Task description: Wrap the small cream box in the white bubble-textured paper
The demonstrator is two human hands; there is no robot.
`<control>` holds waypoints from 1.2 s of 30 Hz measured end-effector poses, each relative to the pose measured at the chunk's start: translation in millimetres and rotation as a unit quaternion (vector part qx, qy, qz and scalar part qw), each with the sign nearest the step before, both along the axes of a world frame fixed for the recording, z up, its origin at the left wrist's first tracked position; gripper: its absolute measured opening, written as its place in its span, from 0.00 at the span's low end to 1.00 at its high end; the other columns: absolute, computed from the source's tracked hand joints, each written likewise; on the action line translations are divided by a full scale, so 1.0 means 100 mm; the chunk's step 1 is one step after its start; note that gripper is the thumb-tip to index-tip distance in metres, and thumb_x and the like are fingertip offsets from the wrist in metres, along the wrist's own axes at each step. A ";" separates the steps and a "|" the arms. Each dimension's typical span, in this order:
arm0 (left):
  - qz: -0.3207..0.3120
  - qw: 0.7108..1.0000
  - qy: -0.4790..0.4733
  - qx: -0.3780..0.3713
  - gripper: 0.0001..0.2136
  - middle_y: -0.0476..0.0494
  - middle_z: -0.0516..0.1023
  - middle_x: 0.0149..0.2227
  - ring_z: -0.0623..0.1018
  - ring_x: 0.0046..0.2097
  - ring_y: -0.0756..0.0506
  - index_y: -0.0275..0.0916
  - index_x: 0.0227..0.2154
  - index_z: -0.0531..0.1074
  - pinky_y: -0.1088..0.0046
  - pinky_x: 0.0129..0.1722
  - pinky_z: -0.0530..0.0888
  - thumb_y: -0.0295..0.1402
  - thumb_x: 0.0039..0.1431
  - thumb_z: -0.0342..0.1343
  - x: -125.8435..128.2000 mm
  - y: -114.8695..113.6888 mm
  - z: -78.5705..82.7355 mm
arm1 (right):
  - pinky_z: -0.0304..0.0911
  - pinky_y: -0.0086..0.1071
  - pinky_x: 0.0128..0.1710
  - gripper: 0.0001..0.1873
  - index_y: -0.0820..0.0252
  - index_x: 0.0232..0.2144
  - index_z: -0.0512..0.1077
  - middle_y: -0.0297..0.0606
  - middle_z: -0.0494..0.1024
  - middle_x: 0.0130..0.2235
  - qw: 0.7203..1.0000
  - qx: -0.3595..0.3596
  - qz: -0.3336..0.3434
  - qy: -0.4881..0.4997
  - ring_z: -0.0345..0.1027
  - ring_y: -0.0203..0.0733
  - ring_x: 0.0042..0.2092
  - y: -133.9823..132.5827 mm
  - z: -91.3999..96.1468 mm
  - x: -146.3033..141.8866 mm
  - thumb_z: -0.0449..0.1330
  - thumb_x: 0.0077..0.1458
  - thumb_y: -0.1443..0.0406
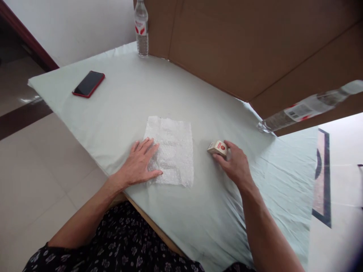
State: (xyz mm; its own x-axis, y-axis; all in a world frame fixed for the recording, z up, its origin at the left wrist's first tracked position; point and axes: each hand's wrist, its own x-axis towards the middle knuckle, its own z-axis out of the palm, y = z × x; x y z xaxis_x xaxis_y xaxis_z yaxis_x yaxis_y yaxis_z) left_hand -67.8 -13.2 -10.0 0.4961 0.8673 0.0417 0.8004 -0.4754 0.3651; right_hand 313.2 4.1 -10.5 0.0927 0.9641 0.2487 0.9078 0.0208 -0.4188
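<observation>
Bubble wrap (177,149), apparently, lies under the spread left hand (137,164); the right hand (236,164) pinches a small box (218,147).

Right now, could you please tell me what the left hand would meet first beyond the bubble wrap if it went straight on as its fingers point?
Past the bubble wrap, the left hand would probably meet the cardboard, though depth is unclear.

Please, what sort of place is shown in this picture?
Probably an indoor room, perhaps in a home, with a makeshift work surface: a cloth-covered table, a tiled floor beside it, and a brown cardboard panel standing along the table's far side.
</observation>
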 end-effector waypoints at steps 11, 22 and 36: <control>0.005 0.999 0.018 -0.026 0.46 0.27 0.55 0.73 0.53 0.74 0.30 0.35 0.70 0.54 0.44 0.73 0.46 0.56 0.56 0.61 -0.01 0.00 -0.03 | 0.69 0.48 0.53 0.23 0.52 0.52 0.73 0.43 0.82 0.51 0.969 0.032 0.209 0.131 0.76 0.52 0.51 -0.05 0.46 -0.98 0.67 0.56 0.56; 0.006 1.000 0.008 -0.014 0.47 0.27 0.56 0.72 0.54 0.74 0.30 0.34 0.70 0.54 0.44 0.72 0.45 0.57 0.55 0.62 0.01 0.00 -0.06 | 0.65 0.52 0.56 0.32 0.54 0.63 0.65 0.46 0.77 0.59 0.952 -0.061 0.288 0.084 0.72 0.56 0.56 0.11 -0.05 -1.30 0.63 0.57 0.61; 0.004 1.000 -0.002 -0.029 0.47 0.25 0.55 0.72 0.54 0.74 0.28 0.34 0.70 0.54 0.42 0.72 0.47 0.56 0.54 0.63 0.01 0.01 -0.03 | 0.62 0.53 0.58 0.29 0.49 0.61 0.68 0.43 0.79 0.57 0.946 -0.074 0.296 0.107 0.71 0.56 0.57 0.10 -0.04 -1.31 0.64 0.58 0.56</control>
